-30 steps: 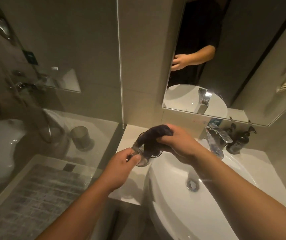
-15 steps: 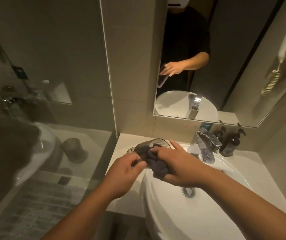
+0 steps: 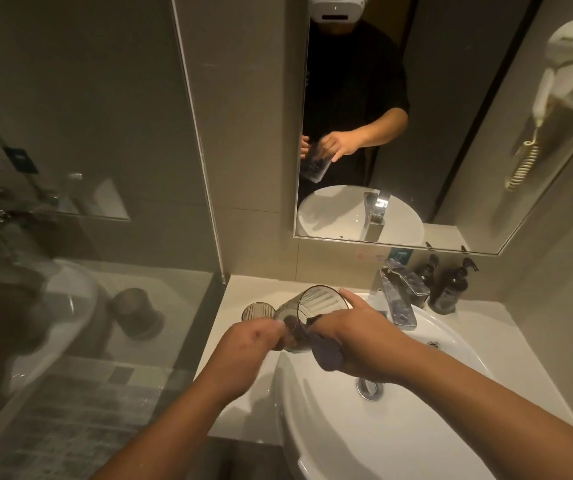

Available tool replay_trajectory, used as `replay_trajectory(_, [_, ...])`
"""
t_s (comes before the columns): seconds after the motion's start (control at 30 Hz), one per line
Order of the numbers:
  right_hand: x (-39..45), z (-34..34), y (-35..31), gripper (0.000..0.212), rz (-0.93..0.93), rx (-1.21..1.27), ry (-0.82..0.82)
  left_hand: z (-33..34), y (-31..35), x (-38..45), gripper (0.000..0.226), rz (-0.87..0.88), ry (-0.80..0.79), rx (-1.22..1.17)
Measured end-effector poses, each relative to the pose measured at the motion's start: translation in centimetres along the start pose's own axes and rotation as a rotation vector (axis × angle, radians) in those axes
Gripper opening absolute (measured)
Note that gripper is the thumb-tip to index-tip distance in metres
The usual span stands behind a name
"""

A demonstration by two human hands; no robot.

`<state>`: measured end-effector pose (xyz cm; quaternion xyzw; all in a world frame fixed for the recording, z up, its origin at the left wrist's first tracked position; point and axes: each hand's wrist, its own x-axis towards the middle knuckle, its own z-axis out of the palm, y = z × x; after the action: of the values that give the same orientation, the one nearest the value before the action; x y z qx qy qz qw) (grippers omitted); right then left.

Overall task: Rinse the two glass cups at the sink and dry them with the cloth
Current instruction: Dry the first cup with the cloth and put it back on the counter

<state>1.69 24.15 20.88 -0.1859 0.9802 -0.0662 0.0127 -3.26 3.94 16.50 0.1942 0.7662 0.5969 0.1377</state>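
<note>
Both forearms are extended from the 6 o'clock edge toward the centre of the view. The left hand is curled, knuckles up, with its grip closed around the base of a glass cup, which is held tilted on its side above the desk at the left rim of the white sink. The right hand is laid at 3 o'clock of the cup, with fingers spread along the rim, and its grip is closed on a dark cloth. Part of the cloth is pushed inside the cup, and the rest is bunched under the palm. The cup is seen to be clear and ribbed, with its open mouth turned toward 12 o'clock. A second ribbed glass cup is stood upright on the desk at 9 o'clock of the held one, just beside it. A chrome faucet is placed at 2 o'clock of the hands.
</note>
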Motion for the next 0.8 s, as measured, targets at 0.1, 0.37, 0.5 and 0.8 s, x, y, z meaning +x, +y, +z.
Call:
replay_trajectory(0.1, [-0.6,-0.7,0.8,0.021,-0.064,-0.007,0.072,0.1,0.5,1.8,0.033,-0.187,0.257,-0.308])
replay_trajectory(0.37, [-2.0,-3.7,0.5,0.022,-0.102,0.155,0.24,2.5,2.3,5.1,0.067,-0.531,-0.076,-0.74])
replay_trajectory(0.5, [-2.7,-4.6,-0.5,0.019,0.051,0.189,0.205,3.7,2.5,5.3,0.063,-0.43,0.058,-0.743])
replay_trajectory(0.8, [-3.4,-5.2,-1.2,0.02,0.279,0.424,0.218,4.7,3.0,5.1,0.061,-0.283,0.152,-0.687])
